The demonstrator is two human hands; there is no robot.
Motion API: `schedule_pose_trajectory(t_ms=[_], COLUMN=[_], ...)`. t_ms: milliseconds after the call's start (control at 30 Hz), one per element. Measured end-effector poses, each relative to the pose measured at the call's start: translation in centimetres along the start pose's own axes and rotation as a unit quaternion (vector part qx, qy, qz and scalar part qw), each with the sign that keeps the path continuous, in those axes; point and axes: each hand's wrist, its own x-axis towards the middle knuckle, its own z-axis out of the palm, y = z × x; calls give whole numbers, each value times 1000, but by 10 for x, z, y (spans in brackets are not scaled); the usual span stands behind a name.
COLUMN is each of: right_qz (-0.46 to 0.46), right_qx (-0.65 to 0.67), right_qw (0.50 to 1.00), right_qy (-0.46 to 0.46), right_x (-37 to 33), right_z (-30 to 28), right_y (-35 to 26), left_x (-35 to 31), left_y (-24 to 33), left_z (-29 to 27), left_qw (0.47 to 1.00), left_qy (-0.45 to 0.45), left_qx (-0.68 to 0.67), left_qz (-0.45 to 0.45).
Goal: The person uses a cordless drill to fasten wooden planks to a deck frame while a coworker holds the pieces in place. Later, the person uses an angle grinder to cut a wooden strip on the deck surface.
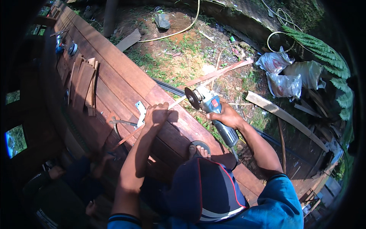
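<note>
My left hand [157, 115] is closed around a thin wooden strip [178, 102], which slants across the plank deck [129, 82]. The strip's far end reaches close to the disc [192, 98] of an angle grinder; I cannot tell whether they touch. My right hand [228, 116] grips the blue and grey body of the angle grinder [219, 123] just past the deck's right edge. Beside my left hand lies a white metal bracket [141, 111] with holes. Left of that rests a hammer-like tool [121, 122], partly in shadow. My bare foot [200, 150] stands on the planks.
Short boards [82, 78] are stacked on the deck's left, with a power tool [60, 45] beyond. A person [57, 191] sits in shade at lower left. Filled white sacks [284, 84], a long board [284, 118] and a pale hose [179, 32] lie on the ground at right and far.
</note>
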Motion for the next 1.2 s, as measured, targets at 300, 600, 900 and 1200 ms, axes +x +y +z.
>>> schedule_pose_trajectory(t_ms=[300,600,900,1200], right_qz=[8,21,52,40], right_qx=[-35,-34,-75,-78], right_qw=[999,999,996,996], right_qy=[-6,0,14,34], right_x=[9,5,6,6], right_z=[-1,0,0,5], right_y=[2,-5,-18,-32], left_x=[1,-4,0,-3], left_y=[-11,-4,-16,-13], left_z=[27,15,38,31], left_qw=[1000,1000,999,1000], left_qy=[15,12,24,19], left_qx=[9,11,41,3], left_qz=[-6,-1,1,8])
